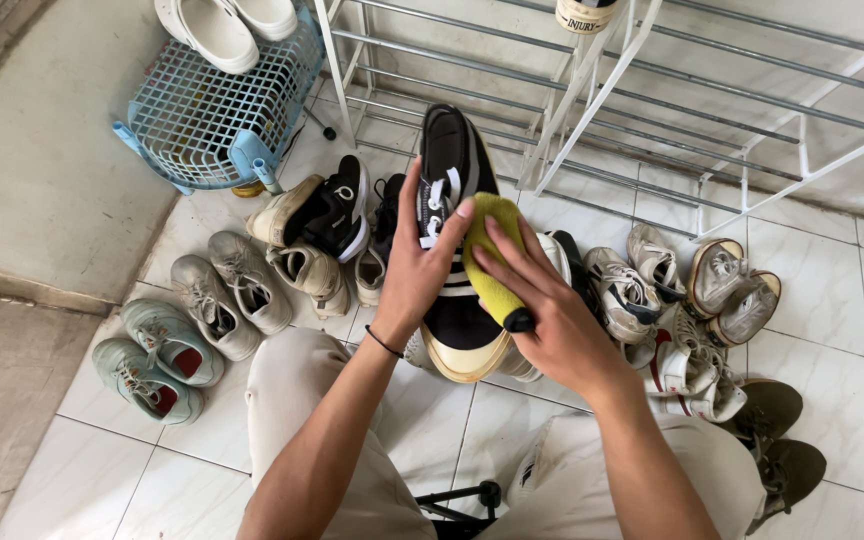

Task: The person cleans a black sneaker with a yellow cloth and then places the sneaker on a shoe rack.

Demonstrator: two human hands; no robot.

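Far left on the tiled floor [852, 300] sit 2 teal sneakers [157, 358] and 2 grey sneakers [232, 290], below a blue basket [217, 110]. My left hand [414, 270] is closed around the black-and-white shoe [457, 300], holding it up above my knees. My right hand [542, 300] presses a yellow brush [492, 262] against it, fingers wrapped over the top. White high-tops [687, 370] lie right, beneath the white rack [652, 110].
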